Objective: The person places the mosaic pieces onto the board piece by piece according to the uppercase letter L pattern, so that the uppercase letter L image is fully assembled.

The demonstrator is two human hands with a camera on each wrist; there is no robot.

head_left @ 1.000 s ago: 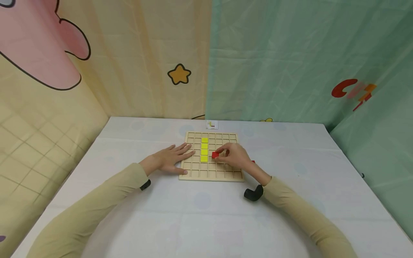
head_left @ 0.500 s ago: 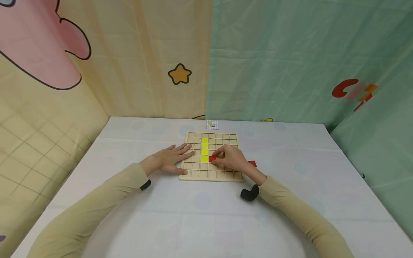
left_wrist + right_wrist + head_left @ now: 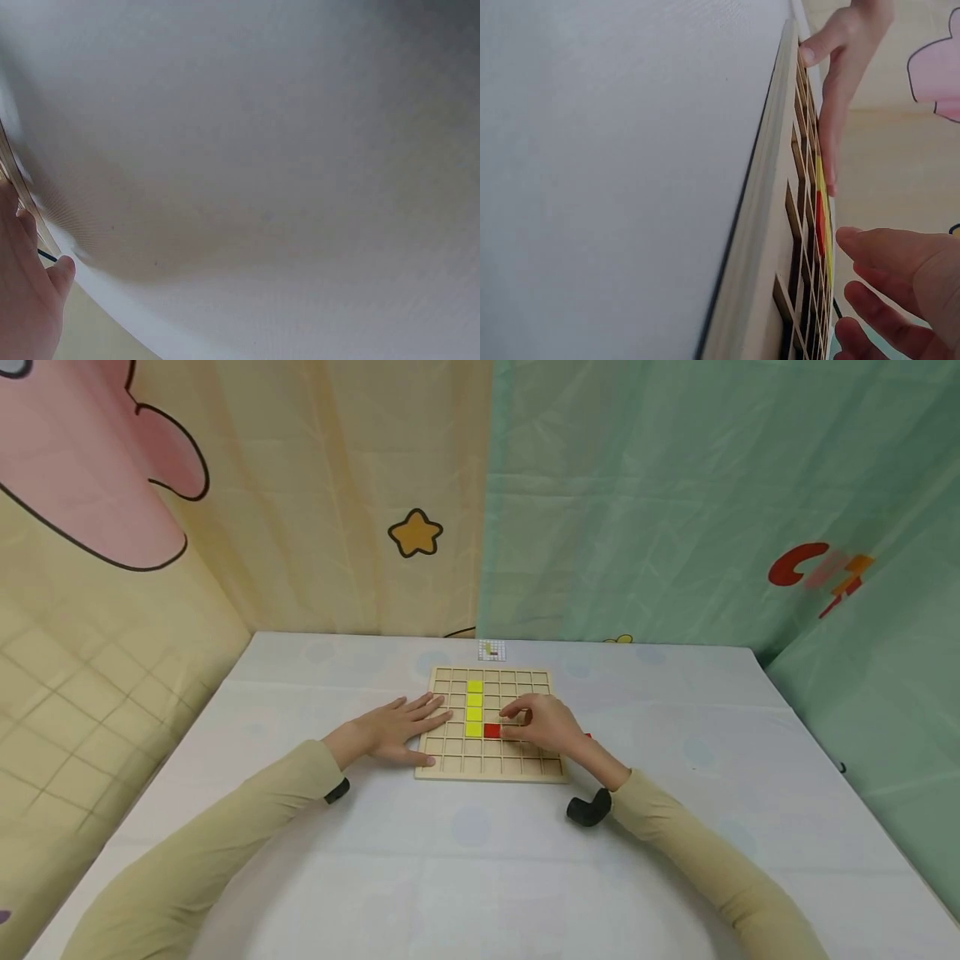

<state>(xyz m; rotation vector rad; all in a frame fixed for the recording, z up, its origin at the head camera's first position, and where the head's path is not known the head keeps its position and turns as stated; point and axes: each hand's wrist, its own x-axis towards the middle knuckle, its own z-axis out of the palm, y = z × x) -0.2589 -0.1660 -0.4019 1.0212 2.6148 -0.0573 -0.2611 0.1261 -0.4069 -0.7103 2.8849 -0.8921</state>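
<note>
A wooden grid board (image 3: 491, 777) lies on the table. Several yellow square tiles (image 3: 474, 700) form a column in its cells. Just right of the lowest yellow one, a red square tile (image 3: 491, 731) sits in a cell. My right hand (image 3: 547, 724) hovers beside that tile; in the right wrist view its thumb and fingers are apart, with nothing between them. My left hand (image 3: 393, 731) spreads over the board's left edge, fingers straight, touching the frame. Partly hidden behind my right wrist is another red piece (image 3: 588, 736).
A small card (image 3: 492, 650) printed with a coloured grid lies just beyond the board. The white-covered table (image 3: 465, 877) backs onto patterned curtains (image 3: 637, 510). A black wrist strap part (image 3: 588, 810) hangs below my right cuff.
My right hand moved the red tile left and toward me, into the cell beside the lowest yellow tile. It then let go and drew back to the right. My left hand stayed put.
</note>
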